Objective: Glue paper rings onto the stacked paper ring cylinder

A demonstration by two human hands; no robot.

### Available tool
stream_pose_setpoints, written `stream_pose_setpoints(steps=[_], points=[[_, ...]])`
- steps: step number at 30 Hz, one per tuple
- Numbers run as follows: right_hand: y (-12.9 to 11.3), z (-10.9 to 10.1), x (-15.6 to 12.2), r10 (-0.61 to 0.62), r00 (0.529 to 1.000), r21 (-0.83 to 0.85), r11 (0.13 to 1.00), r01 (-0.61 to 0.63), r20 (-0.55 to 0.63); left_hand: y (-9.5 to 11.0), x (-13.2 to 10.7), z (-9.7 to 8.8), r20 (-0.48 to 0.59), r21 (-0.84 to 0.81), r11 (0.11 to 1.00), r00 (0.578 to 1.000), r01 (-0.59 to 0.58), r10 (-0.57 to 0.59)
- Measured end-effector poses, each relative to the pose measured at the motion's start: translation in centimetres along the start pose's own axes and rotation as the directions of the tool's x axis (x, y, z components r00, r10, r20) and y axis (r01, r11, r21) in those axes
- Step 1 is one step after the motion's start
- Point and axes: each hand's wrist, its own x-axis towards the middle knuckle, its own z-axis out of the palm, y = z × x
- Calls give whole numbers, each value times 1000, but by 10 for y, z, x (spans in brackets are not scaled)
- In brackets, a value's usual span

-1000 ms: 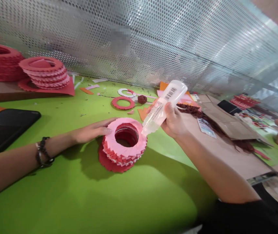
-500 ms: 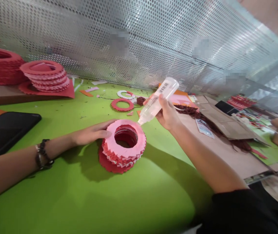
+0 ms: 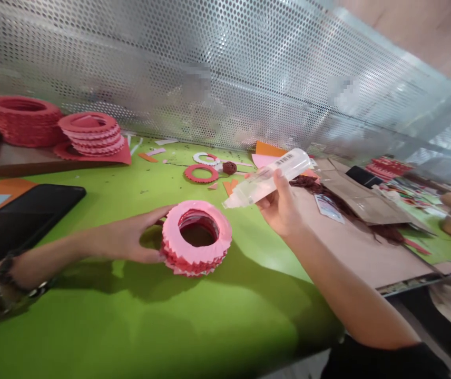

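A stack of pink and red paper rings (image 3: 225, 231) with zigzag edges sits on the green table, its pale pink top ring facing up. My left hand (image 3: 136, 239) grips the stack's left side, thumb low at the front and fingers partly hidden behind it. In my right hand (image 3: 283, 205) is a translucent white squeeze glue bottle (image 3: 265, 181), held at a slant. Its nozzle points down to the left, just beyond the right rim of the stack and apart from it.
A brown tray (image 3: 23, 169) at the back left bears stacks of red rings (image 3: 28, 123). A black phone-like slab (image 3: 31, 218) lies at left. Loose rings (image 3: 201, 173), paper scraps and a brown yarn ball (image 3: 229, 167) lie behind. Cardboard (image 3: 362, 189) is at right, below a perforated metal screen (image 3: 150, 68).
My left thumb has slid from the top ring down to the stack's side. The red ring jutting out at the bottom no longer shows. The glue bottle has tipped flatter.
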Motion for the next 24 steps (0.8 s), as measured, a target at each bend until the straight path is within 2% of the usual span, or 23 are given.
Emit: stream_pose_setpoints(steps=[3,5,7,9,11,15,19,22,24], points=[[2,-1,-8,-31,999,-7,999,31,-6,5,-9,20,-120,-64,995,989,78,-85],[3,-1,-14,-51,999,-5,999,51,-6,6,-12,35,-239,-109,982,955,153,-175],[2,-1,-19,-78,997,1,997,78,0,6,-12,47,-382,-42,978,901,202,-203],[-1,1,-23,-109,994,-6,994,109,-8,5,-11,55,-475,77,971,864,227,-165],[-3,4,-26,-134,991,-39,990,133,-25,2,-11,58,-479,124,969,868,212,-129],[-4,11,-34,-209,977,-123,971,204,-31,-8,-23,55,-400,55,990,911,131,-99],[-5,12,-45,-219,976,-127,968,217,-2,-15,-37,52,-380,171,978,924,122,-48],[-6,13,-50,-221,975,-110,970,218,-9,-14,-33,49,-418,220,970,909,99,2],[-6,15,-52,-224,974,-107,969,222,-13,-9,-23,45,-381,173,984,924,50,20]])
